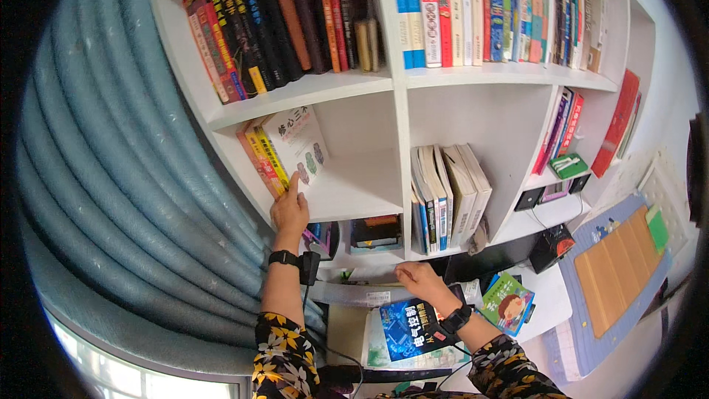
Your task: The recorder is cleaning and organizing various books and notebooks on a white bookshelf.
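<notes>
My left hand reaches up to the lower left compartment of a white bookshelf, its index finger against the lower edge of a white-covered book. Yellow-spined books stand upright to the left of that book. Lower down, my right hand hangs with curled fingers above a blue book, holding nothing that I can see. The blue book lies flat over papers on the desk. Each wrist wears a black band.
Rows of books fill the upper shelves, and thick books lean in the middle compartment. A blue-green curtain hangs at left. A green children's book, a black speaker and dark cables lie or stand at right and below.
</notes>
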Action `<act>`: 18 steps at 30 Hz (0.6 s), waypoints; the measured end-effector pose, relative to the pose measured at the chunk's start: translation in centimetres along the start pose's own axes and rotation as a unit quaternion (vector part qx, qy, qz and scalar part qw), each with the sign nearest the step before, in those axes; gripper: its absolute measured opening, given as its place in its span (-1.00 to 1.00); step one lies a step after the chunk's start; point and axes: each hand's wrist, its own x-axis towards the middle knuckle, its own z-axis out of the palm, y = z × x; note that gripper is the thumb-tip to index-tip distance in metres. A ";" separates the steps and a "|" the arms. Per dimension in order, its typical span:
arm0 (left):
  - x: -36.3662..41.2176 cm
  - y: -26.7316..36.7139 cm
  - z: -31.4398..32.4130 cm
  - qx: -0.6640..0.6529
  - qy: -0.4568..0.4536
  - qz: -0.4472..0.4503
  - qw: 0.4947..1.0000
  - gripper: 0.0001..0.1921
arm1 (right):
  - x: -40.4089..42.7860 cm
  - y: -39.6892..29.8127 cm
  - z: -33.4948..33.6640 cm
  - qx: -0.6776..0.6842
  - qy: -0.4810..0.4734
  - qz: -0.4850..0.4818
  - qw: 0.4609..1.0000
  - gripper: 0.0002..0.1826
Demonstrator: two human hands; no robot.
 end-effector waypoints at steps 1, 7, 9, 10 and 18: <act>-0.1 -0.3 0.2 0.003 -0.007 0.007 1.000 -0.46 | -0.8 0.8 0.7 -0.002 0.014 -0.017 1.000 -0.83; 0.1 -1.3 1.8 -0.030 0.000 0.021 0.999 -0.51 | -5.7 4.0 -0.7 -0.007 0.005 0.076 0.997 -0.78; 0.5 -1.7 1.8 -0.020 -0.021 -0.008 1.000 -0.49 | -8.3 6.2 -1.3 0.006 0.069 0.104 0.992 -0.79; 0.6 -0.1 1.9 -0.079 -0.080 -0.055 0.992 -0.47 | -10.4 8.0 -2.0 -0.013 0.092 0.135 0.986 -0.80; 0.2 -0.5 1.6 -0.014 -0.017 -0.005 1.000 -0.48 | -25.9 13.4 -2.2 -0.082 0.098 0.307 0.943 -0.81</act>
